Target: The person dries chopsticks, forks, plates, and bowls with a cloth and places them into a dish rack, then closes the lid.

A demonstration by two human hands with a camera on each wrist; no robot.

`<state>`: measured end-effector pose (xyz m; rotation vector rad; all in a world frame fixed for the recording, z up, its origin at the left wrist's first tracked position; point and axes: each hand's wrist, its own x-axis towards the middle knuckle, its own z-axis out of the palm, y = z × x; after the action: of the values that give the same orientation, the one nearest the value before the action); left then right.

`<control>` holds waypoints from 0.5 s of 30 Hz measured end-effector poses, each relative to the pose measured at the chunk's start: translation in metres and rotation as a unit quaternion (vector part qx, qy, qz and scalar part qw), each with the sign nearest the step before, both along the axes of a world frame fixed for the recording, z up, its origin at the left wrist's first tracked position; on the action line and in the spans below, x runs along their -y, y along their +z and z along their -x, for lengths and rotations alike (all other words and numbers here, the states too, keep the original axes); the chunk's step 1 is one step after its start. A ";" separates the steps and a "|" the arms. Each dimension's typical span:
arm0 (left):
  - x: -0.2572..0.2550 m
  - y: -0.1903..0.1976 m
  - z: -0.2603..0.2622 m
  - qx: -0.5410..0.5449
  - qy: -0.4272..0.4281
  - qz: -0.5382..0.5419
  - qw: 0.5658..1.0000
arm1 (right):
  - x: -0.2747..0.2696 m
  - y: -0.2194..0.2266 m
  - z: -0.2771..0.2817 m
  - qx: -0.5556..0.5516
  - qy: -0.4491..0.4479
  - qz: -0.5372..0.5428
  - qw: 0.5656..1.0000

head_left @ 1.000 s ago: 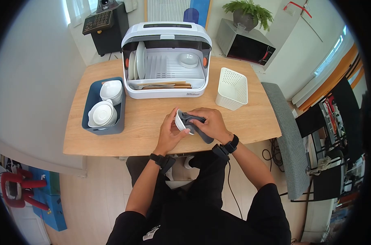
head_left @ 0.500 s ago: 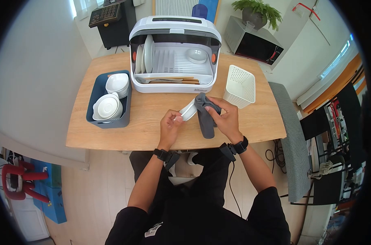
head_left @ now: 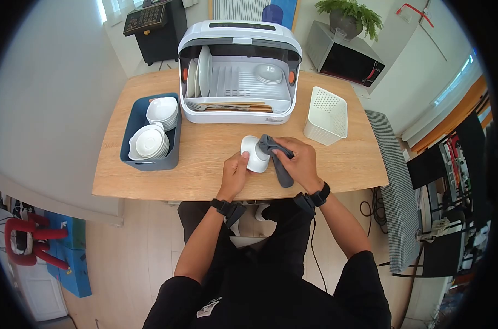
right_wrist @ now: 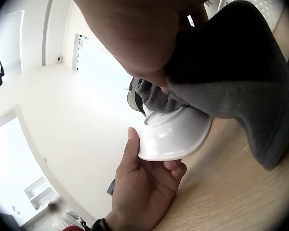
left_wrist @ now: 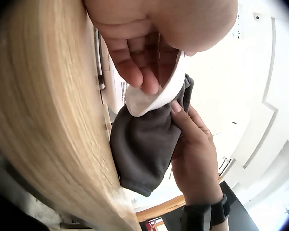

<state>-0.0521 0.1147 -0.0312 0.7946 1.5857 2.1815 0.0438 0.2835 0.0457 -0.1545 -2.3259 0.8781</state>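
Observation:
A small white bowl (head_left: 251, 149) is tilted over the front middle of the table, its underside towards the head camera. My left hand (head_left: 236, 174) grips it by the rim, thumb on the outside and fingers inside the hollow, as the left wrist view shows. A grey cloth (head_left: 283, 174) is bunched in my right hand (head_left: 304, 160), which presses it against the foot of the bowl. One end of the cloth hangs down beside the bowl. The right wrist view shows the bowl's glossy outer wall (right_wrist: 171, 139) below the cloth.
At the left, a blue-grey bin (head_left: 130, 130) holds two stacks of white bowls (head_left: 150, 141). Behind the hands stands an open white dish cabinet (head_left: 238, 117) with plates (head_left: 204, 71), small dishes (head_left: 268, 73) and cutlery (head_left: 232, 106). A perforated white basket (head_left: 325, 129) sits at the right.
Both hands first moved forward from the table's front edge. Since then the bowl has turned to show its underside, and the cloth has shifted onto its foot.

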 end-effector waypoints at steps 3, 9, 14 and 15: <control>0.001 -0.006 0.004 0.022 0.010 0.022 0.999 | 0.010 0.002 -0.002 0.030 0.013 0.007 0.999; 0.001 -0.007 0.003 0.058 0.006 0.004 0.998 | 0.013 -0.003 -0.004 0.036 0.038 0.025 0.998; 0.003 -0.005 0.002 0.056 0.012 0.000 0.998 | 0.023 0.003 -0.009 0.045 0.063 0.087 0.993; 0.004 -0.005 0.001 0.054 0.013 0.002 0.998 | 0.025 0.004 -0.009 0.047 0.064 0.086 0.993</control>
<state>-0.0531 0.1110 -0.0359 0.6464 1.5560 2.1987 0.0532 0.2590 0.0493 -0.1222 -2.3652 1.1587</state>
